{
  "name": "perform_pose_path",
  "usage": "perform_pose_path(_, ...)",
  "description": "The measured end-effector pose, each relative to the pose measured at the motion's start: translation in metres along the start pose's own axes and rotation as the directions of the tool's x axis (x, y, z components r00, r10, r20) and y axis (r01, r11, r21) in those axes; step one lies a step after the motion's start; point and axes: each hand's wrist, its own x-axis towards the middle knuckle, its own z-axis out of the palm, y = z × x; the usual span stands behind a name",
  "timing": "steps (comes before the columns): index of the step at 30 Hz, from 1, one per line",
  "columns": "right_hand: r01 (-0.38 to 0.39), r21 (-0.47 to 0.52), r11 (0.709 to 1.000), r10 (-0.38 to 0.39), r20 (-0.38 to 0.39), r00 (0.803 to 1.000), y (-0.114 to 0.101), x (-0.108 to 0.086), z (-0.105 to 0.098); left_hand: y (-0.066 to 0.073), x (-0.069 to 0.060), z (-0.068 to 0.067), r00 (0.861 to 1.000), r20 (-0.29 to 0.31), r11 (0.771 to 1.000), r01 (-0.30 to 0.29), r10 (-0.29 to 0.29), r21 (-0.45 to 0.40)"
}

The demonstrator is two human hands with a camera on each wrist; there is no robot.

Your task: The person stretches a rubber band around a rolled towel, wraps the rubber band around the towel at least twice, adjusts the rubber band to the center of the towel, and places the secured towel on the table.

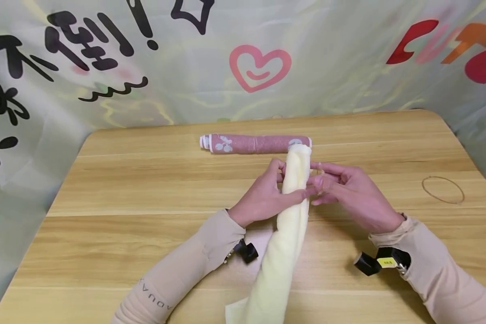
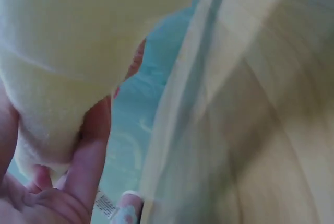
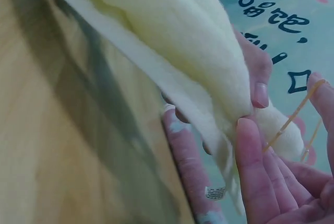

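Observation:
A pale yellow towel (image 1: 281,252), rolled into a long tube, slants up from the front edge of the head view. My left hand (image 1: 265,198) grips it near its far end, thumb across the top and fingers around the far side. Close against the roll's right side, my right hand (image 1: 356,193) holds a thin tan rubber band (image 3: 286,124), stretched between its fingers. In the right wrist view one right fingertip touches the towel's loose edge. How far the band reaches around the roll is hidden.
Behind the yellow roll lies a rolled mauve towel (image 1: 255,144) with pale patterns and white edging. A second rubber band (image 1: 449,202) rests on the wooden table (image 1: 125,252) at the right. A printed cloth backdrop (image 1: 328,67) hangs behind the table.

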Motion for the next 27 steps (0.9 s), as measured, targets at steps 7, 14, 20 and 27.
perform_pose_path(7,0.047,0.048,0.998,-0.045,-0.030,0.999,-0.018,-0.001,0.003,0.012,-0.006,-0.003,1.000,-0.008,0.972,-0.029,0.028,-0.235)
perform_pose_path(14,0.121,0.052,0.991,-0.119,-0.038,0.992,-0.035,-0.001,0.007,0.019,-0.012,-0.003,0.997,-0.013,0.879,-0.072,0.074,-0.472)
perform_pose_path(20,0.185,0.210,0.960,-0.175,-0.064,0.982,-0.041,0.002,0.007,0.011,-0.013,-0.005,0.991,-0.038,0.792,-0.128,0.132,-0.597)
perform_pose_path(27,0.191,0.240,0.952,-0.168,-0.115,0.979,-0.032,0.011,0.005,0.001,-0.011,-0.006,0.985,-0.077,0.680,-0.161,0.152,-0.715)
